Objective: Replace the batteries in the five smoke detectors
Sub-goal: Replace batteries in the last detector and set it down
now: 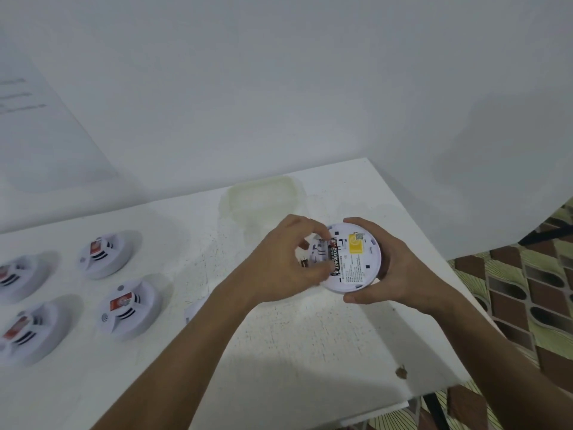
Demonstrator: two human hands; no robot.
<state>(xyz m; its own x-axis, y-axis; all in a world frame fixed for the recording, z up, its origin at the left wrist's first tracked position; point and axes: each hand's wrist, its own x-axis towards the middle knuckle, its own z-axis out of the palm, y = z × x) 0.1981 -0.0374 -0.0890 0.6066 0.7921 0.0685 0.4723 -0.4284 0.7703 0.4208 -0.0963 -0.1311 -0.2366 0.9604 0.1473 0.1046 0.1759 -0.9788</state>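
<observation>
Four smoke detectors sit face up on the left part of the white desk (279, 352), in two loose rows: one at the far left edge (14, 276), one below it (26, 332), a third further back (105, 254) and a fourth nearer the front (127, 308), each showing a red patch on top; just right of them a small white piece (195, 308) lies on the desk, partly hidden behind the left forearm; the left hand (279, 268) hovers above the desk with its fingers curled, its fingertips pinching a black battery (334, 257) that lies in the open back of the fifth smoke detector (353, 259); that detector is turned underside up, showing a yellow label and small print, and is held off the desk; the right hand (400, 268) grips it by the rim, thumb under the near edge and fingers wrapped round the far side; behind the hands a pale translucent container (263, 193) rests on the desk near the wall
</observation>
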